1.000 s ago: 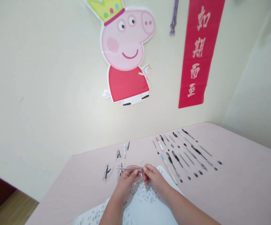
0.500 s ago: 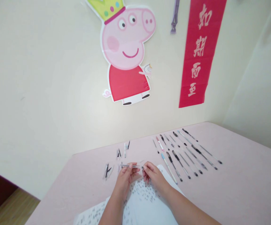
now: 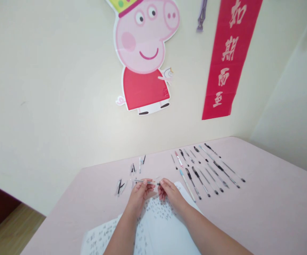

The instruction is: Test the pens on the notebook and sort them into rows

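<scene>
My left hand [image 3: 140, 194] pinches a slim clear pen [image 3: 153, 183] that lies nearly level, its thin end sticking out to the left. At the pen's dark right end, the closed fingertips of my right hand [image 3: 171, 193] grip it. Both hands are just above sheets of handwritten paper [image 3: 166, 230]. Beyond my left hand lie small groups of pen parts, among them a black piece [image 3: 119, 186] and a white barrel [image 3: 140, 165]. To the right of my right hand, a blue-capped pen [image 3: 187, 184] rests partly along the paper's edge.
Two rows of pens and refills lie on the pink table [image 3: 270, 202] at the right, including a black-grip pen [image 3: 225, 173] and a pink-and-white pen [image 3: 178, 159]. A wall with a pig cutout [image 3: 145, 85] and a red banner [image 3: 230, 60] rises behind the table.
The view has shifted slightly, so the table and wall items sit a little higher in the picture. Both hands still hold the pen between them; its dark end shows more clearly.
</scene>
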Available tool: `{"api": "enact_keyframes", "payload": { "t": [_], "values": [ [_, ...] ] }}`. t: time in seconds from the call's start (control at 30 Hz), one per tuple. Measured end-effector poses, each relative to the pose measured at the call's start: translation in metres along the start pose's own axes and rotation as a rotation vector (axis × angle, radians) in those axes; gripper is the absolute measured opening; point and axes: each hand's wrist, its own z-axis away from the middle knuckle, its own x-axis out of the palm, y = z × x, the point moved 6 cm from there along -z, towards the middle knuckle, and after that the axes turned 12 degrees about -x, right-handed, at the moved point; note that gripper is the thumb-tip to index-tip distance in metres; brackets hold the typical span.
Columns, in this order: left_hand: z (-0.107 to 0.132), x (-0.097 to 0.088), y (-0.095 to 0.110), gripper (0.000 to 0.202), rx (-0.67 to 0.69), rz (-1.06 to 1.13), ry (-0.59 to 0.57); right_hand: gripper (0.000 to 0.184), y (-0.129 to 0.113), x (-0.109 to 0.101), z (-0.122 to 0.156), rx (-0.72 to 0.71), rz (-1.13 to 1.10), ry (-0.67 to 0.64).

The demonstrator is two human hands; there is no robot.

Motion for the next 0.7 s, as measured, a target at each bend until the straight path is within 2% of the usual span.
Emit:
{"api": "enact_keyframes", "payload": {
  "t": [0.13,0.23,0.33,0.43,0.57,0.7],
  "values": [
    [0.001,0.002,0.004,0.036,0.004,0.009,0.005,0.041,0.001,-0.002,-0.001,-0.053,0.043,0.017],
    [0.004,0.008,0.006,0.039,-0.083,-0.05,-0.029,0.032,-0.005,-0.002,0.0,-0.131,0.177,0.003],
    [0.012,0.017,0.006,0.041,-0.21,-0.198,-0.081,0.043,-0.012,0.003,0.003,-0.224,0.341,-0.069],
    [0.021,0.025,0.007,0.042,-0.272,-0.346,-0.098,0.051,-0.019,0.008,0.007,-0.305,0.462,-0.139],
    [0.028,0.034,0.01,0.043,-0.286,-0.525,-0.116,0.053,-0.025,0.013,0.011,-0.373,0.534,-0.189],
    [0.026,0.036,0.007,0.046,-0.276,-0.636,-0.146,0.053,-0.031,0.014,0.012,-0.453,0.557,-0.183]
  ]
}}
